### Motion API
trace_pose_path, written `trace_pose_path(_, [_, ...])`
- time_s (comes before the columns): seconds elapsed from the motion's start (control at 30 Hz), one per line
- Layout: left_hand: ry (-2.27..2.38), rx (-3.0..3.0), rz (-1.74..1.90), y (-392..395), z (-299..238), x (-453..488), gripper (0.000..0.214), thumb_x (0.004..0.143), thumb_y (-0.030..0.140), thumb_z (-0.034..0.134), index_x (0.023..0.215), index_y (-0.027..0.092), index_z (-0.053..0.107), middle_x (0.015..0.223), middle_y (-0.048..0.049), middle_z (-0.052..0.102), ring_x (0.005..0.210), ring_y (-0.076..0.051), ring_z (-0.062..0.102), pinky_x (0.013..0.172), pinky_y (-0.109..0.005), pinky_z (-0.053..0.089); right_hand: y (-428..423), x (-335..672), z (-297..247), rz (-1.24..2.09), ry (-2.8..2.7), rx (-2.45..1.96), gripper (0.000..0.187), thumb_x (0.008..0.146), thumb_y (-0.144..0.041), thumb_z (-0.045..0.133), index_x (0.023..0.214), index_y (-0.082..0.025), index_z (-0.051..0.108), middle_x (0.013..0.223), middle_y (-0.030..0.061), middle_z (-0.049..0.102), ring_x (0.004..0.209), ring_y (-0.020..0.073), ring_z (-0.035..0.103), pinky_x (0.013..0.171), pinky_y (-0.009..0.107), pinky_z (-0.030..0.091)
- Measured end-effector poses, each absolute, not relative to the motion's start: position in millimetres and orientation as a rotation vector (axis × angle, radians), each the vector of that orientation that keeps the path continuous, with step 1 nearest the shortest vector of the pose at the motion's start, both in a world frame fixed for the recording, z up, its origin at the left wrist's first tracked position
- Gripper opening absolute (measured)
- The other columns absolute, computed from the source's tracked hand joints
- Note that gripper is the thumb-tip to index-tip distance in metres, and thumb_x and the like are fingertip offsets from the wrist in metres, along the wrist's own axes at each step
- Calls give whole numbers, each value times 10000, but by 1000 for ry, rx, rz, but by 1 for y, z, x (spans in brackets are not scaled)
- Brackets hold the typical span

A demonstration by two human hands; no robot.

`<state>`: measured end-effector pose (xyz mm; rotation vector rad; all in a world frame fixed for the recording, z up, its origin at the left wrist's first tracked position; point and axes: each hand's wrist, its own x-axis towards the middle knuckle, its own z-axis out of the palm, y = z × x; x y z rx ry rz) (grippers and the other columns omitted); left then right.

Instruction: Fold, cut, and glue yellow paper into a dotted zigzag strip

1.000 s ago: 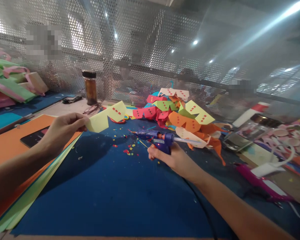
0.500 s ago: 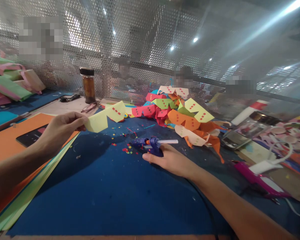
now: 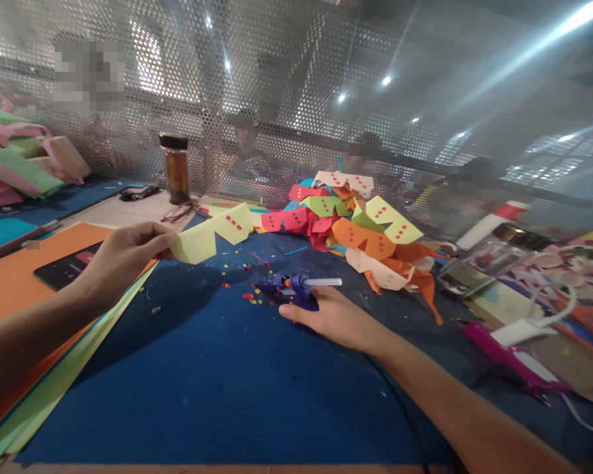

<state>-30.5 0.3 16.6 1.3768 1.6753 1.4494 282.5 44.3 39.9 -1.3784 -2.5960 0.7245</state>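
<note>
Blue felt-like bench [image 3: 217, 388] strewn with confetti scraps, fenced behind by perforated metal mesh [image 3: 286, 99]. One dark-lidded jar [image 3: 175, 168], one heap of coloured paper cutouts [image 3: 360, 227]. Left hand [image 3: 123, 253] pinching one yellow zigzag strip [image 3: 212, 232] above the bench; right hand [image 3: 333, 316] gripping one purple glue gun [image 3: 299, 289] resting on it.

A: Where does the glue gun [image 3: 299, 291] lie?
B: On the mat [image 3: 217, 382], center. The paper pile [image 3: 360, 227] is behind it, the sheets [image 3: 24, 289] left, the jar [image 3: 176, 168] far left.
</note>
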Motion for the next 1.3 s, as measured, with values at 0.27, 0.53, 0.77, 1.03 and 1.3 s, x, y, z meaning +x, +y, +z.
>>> trace_pose_path(0.27, [1704,1346,1455,-2,24,-23,323,672,482,656,747,168,656,680,-8,622,699,-156,534,678,-285,402,45,284,39,722,-2565,-1381,390,885,-489,578,1146,-232,711,1108,83,741,1058,316,670,895,418,515])
trace_pose_path(0.53, [1744,1362,1406,-2,22,-23,322,686,487,641,774,177,652,725,-4,625,732,-161,539,680,-283,396,40,287,41,750,-2490,-1323,431,883,-506,578,1227,-264,673,1116,65,735,1015,293,676,869,389,525])
trace_pose_path(0.77, [1762,1361,1406,-2,22,-22,307,686,491,640,732,188,650,683,0,620,701,-159,534,646,-273,395,42,286,41,740,-2489,-1327,392,876,-495,583,1145,-237,704,1063,67,745,980,289,684,848,395,531])
trace_pose_path(1.03, [1711,1375,1447,0,18,-31,302,710,470,644,783,178,663,718,1,645,740,-168,568,733,-294,422,50,293,40,703,-2346,-1397,481,870,-565,559,1142,-190,691,1012,116,735,985,310,668,892,454,510])
trace_pose_path(1.3, [1716,1315,1404,0,16,-34,336,714,499,674,824,182,667,784,-7,673,812,-194,593,812,-320,433,59,299,45,749,-2306,-1327,379,894,-534,550,919,-187,698,866,88,728,843,257,676,838,422,518])
